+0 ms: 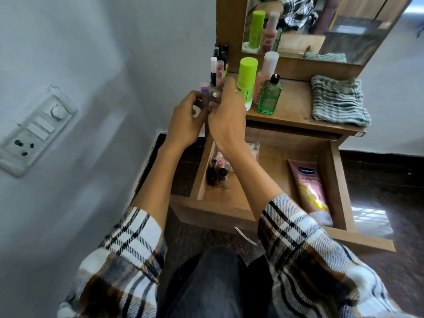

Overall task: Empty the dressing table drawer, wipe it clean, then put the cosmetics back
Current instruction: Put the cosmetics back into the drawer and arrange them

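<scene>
Our right hand (226,115) and left hand (187,118) pinch a small clear bottle (215,95) at frame centre, upright — the open drawer (270,157) lies directly below, right hand nearer it

A wooden dressing table top (296,106) is carrying a lime-capped bottle (247,79), a peach bottle (263,76), a clear green bottle (269,95), small upright cosmetics (215,65) and a folded striped green-and-white cloth (337,99).

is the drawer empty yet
No, the open drawer still holds a pink lotion tube and several small bottles near its left wall.
</scene>
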Demonstrator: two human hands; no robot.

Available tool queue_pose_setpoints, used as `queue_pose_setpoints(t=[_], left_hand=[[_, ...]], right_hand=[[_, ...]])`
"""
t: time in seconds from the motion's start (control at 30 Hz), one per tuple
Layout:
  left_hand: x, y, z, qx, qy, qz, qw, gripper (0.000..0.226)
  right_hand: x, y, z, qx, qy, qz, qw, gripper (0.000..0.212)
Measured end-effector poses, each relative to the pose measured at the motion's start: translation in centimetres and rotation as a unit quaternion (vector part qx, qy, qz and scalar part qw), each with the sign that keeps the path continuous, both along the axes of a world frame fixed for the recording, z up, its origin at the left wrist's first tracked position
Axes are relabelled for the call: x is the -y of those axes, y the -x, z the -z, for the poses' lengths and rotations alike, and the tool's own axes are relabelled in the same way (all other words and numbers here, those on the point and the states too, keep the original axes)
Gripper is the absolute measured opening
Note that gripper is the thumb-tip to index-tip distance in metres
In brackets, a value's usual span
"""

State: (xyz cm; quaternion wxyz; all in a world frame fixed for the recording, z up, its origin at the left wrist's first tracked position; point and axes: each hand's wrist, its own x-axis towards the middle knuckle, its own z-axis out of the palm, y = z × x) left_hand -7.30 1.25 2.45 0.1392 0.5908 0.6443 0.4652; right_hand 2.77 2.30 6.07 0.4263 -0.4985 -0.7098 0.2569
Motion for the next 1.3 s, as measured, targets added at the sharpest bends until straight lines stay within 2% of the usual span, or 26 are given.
queue_pose_setpoints(t=[0.1, 0.3, 0.47, 0.57, 0.67, 0.87, 1.17, 1.3], left_hand=[[2.8, -1.0, 0.4, -0.025, 0.033, 0.005, 0.999, 0.022], [7.9, -2.1, 1.9, -0.068, 0.161, 0.013, 0.985, 0.017], [9.2, -2.5, 2.5, -0.128, 0.230, 0.014, 0.965, 0.016], [9.1, -3.1, 1.9, -0.164, 0.229, 0.012, 0.959, 0.022], [8.8, -3.6, 1.0, -0.210, 0.226, 0.010, 0.951, 0.017], [8.5, -4.2, 1.1, -0.284, 0.295, 0.012, 0.912, 0.018], [8.2, -4.7, 2.9, -0.332, 0.286, -0.015, 0.898, 0.006], [7.9, -4.7, 3.4, -0.362, 0.271, -0.016, 0.892, 0.015]], right_hand=[[2.2, -1.9, 0.9, -0.027, 0.032, -0.018, 0.999, 0.034], [5.4, -6.3, 2.9, -0.083, 0.080, -0.023, 0.993, 0.031], [6.9, -8.9, 4.8, -0.078, 0.143, -0.031, 0.986, 0.031], [6.9, -9.3, 5.8, -0.020, 0.197, -0.030, 0.980, 0.035], [6.8, -9.2, 6.7, 0.033, 0.243, -0.036, 0.969, 0.041], [6.5, -8.6, 7.6, 0.080, 0.299, -0.050, 0.949, 0.039], [5.2, -7.3, 8.3, 0.096, 0.353, -0.050, 0.929, 0.043], [4.9, -6.9, 8.7, 0.104, 0.378, -0.043, 0.919, 0.038]])
